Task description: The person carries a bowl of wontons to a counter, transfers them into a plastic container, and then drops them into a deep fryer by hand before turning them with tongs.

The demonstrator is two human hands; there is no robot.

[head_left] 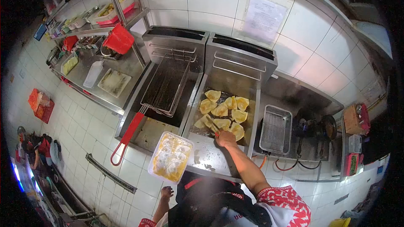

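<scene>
My right hand point(226, 138) is closed around the red-handled end of what look like metal tongs point(213, 125). The tongs' tips reach a folded dumpling point(204, 121) at the near left of the fryer's oil. Several more pale golden dumplings point(220, 109) float close together in the fryer vat point(227, 83). My left hand point(167, 192) hangs low beside my body, its fingers loosely curled and apart, with nothing visible in them. Above that hand, at the fryer's front edge, is a white plastic tub point(171, 157) with floury yellowish contents; its support is hidden.
A fryer basket point(166, 86) with a red handle point(127, 137) rests over the left vat, its handle jutting toward me. Right of the fryer lie a metal tray point(275, 129) and a burner with a pan point(328, 127). A steel worktable point(90, 88) stands left.
</scene>
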